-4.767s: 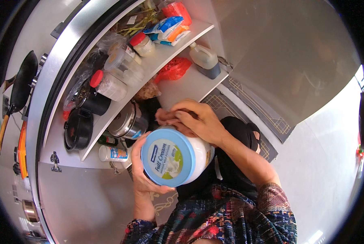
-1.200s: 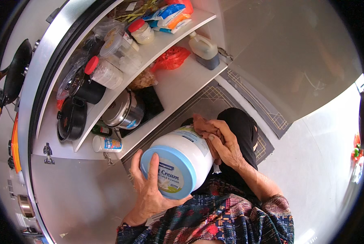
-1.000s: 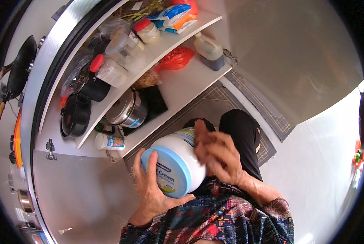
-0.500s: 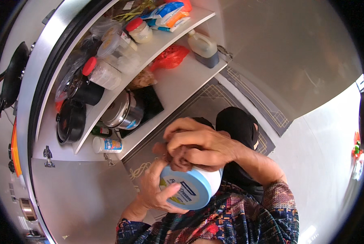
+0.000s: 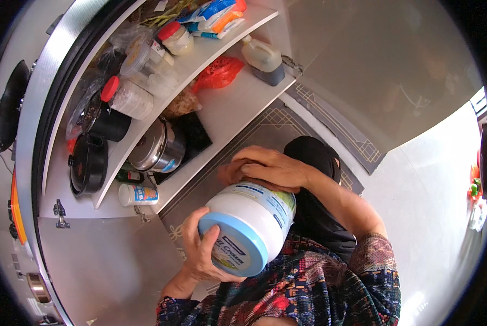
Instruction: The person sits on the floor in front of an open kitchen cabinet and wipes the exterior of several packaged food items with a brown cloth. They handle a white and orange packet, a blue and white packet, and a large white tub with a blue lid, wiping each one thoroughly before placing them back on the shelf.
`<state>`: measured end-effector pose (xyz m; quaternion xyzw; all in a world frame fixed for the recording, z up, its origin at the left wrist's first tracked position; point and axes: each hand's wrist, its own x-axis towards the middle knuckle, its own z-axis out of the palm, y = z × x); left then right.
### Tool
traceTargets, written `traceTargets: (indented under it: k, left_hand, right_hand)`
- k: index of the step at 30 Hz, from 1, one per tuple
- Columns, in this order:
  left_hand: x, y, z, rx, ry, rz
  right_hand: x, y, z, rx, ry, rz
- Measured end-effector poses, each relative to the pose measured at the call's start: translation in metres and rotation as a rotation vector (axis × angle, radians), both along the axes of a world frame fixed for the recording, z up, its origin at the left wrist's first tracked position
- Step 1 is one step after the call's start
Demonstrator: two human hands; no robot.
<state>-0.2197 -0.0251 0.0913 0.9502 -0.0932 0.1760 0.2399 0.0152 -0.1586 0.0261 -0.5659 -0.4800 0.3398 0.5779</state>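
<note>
Since half a second ago the white plastic tub (image 5: 252, 220) has tipped back, so its pale blue lid (image 5: 234, 243) again faces the camera, and the right hand (image 5: 265, 171) has slid from the top of the tub toward its far end.

Tub: large, round, smooth, with a glossy printed label; held in the air between both hands, close to the body, lying roughly on its side.

Left hand (image 5: 200, 251): open wide, palm cupped round the lid end from the left and below, thumb lying up across the blue rim.

Right hand: fingers spread and curved flat over the tub's far base, pressing on it, not closed round anything.

Near edge: patterned dark sleeve (image 5: 308, 288).

Far left: open white cupboard shelves (image 5: 227, 108). Lower shelf holds a shiny steel pot (image 5: 159, 148), a black pot (image 5: 88, 163) and a small white tube (image 5: 137, 194). Upper shelf carries a red-capped jar (image 5: 126, 98), a red plastic bag (image 5: 219, 73) and a clear jug (image 5: 262, 58).

Below: grey patterned mat (image 5: 276, 122) on a pale floor.
</note>
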Motion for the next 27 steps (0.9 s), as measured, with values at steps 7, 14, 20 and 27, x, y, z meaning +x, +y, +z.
traceTargets:
  k: [7, 14, 20, 27]
  left_hand:
    - [0.002, -0.004, 0.000, 0.043, -0.012, 0.056]
    - [0.004, 0.002, 0.007, 0.024, 0.000, -0.012]
    - [-0.001, 0.011, 0.001, 0.040, 0.026, -0.027]
    - [-0.004, 0.011, 0.000, -0.067, -0.016, -0.012]
  right_hand:
    - [-0.058, -0.064, -0.013, 0.212, 0.000, -0.351]
    - [-0.072, -0.061, 0.028, 0.432, -0.260, -0.218]
    - [-0.037, 0.004, 0.046, 0.395, -0.281, 0.024]
    - [-0.017, 0.024, 0.014, 0.114, -0.073, 0.034]
